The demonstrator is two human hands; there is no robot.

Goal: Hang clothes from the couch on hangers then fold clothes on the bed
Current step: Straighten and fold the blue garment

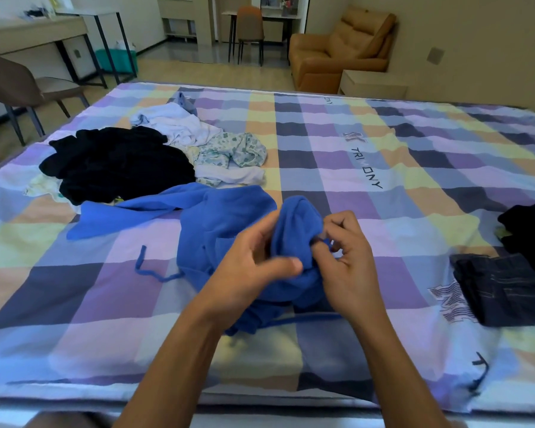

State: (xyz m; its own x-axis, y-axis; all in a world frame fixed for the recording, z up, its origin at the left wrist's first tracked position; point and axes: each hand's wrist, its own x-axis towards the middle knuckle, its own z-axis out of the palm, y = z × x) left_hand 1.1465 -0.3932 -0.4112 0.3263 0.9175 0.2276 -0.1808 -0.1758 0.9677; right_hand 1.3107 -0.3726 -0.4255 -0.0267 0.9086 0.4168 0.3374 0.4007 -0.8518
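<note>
A blue hooded garment lies crumpled on the checked bed cover in front of me, one sleeve stretched out to the left. My left hand grips a raised bunch of its blue cloth from the left, thumb across the front. My right hand pinches the same bunch and a blue drawstring from the right. Another blue cord trails on the cover to the left.
A heap of black clothes, white clothes and a floral piece lies at the bed's far left. Folded dark jeans and a black garment sit at the right edge. An orange couch, chairs and desks stand beyond.
</note>
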